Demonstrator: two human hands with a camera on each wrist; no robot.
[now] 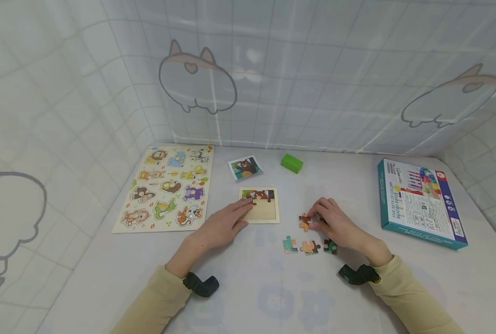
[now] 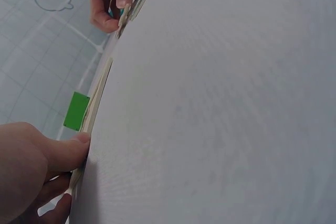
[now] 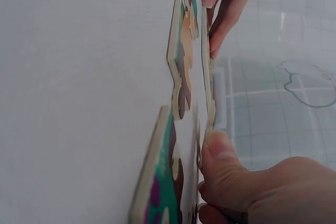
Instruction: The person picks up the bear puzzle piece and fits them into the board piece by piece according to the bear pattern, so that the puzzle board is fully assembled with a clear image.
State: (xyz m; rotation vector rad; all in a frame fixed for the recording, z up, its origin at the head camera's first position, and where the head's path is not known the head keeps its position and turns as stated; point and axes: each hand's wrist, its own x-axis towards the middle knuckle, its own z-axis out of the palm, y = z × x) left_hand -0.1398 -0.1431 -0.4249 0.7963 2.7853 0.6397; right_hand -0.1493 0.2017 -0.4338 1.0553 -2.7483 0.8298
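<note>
My left hand (image 1: 220,227) rests at the left side of a small wooden puzzle tray (image 1: 277,206), fingers reaching over its frame and thumb at its near corner. Bear picture pieces (image 1: 259,195) fill the tray's upper part; bare wood shows below. To the right, my right hand (image 1: 335,223) pinches a brown and orange jigsaw piece (image 1: 304,221) between thumb and fingers, low over the table. Another dark piece is partly hidden under that hand. Nearer me lie a teal piece (image 1: 290,245), an orange and brown piece (image 1: 311,247) and a dark green piece (image 1: 330,246).
Behind the tray lie a bear picture card (image 1: 245,167) and a green block (image 1: 291,163). A large animal peg board (image 1: 164,188) is on the left, a boxed bead set (image 1: 423,202) on the right. A tile-patterned wall (image 1: 298,93) rises at the back.
</note>
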